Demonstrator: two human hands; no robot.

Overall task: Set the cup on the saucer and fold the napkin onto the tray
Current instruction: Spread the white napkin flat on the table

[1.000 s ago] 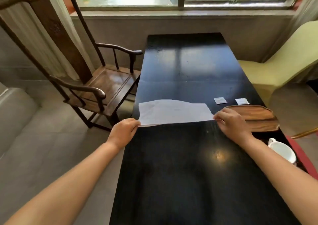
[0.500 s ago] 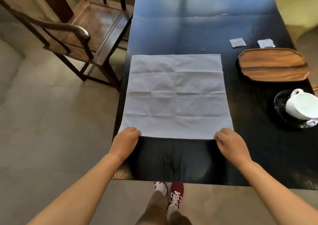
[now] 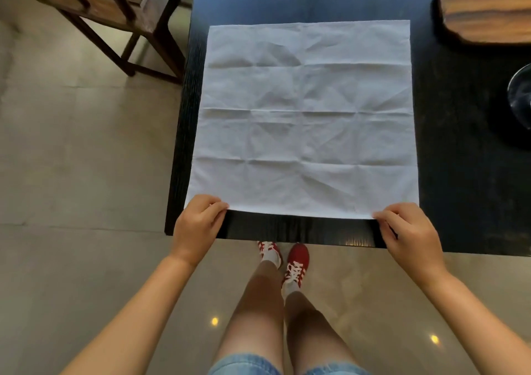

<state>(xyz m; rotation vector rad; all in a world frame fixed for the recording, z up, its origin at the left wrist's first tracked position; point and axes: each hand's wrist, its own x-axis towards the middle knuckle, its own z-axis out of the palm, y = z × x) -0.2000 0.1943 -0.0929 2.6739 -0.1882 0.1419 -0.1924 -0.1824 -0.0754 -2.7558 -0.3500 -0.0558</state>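
Note:
A white creased napkin [image 3: 307, 119] lies spread flat and unfolded on the black table [image 3: 459, 159]. My left hand [image 3: 198, 225] pinches its near left corner. My right hand [image 3: 408, 231] pinches its near right corner. Both corners sit close to the table's front edge. The wooden tray [image 3: 488, 7] lies at the far right, partly cut off by the frame. Only the rim of the dark glass saucer [image 3: 520, 96] shows at the right edge; the cup is out of view.
A dark wooden armchair [image 3: 115, 15] stands left of the table on the tiled floor. My legs and red-and-white shoes [image 3: 284, 257] are just below the table's front edge.
The napkin, held up by its near edge a second ago, now lies spread flat with both hands still on its near corners. The view has tilted down, putting the cup out of frame.

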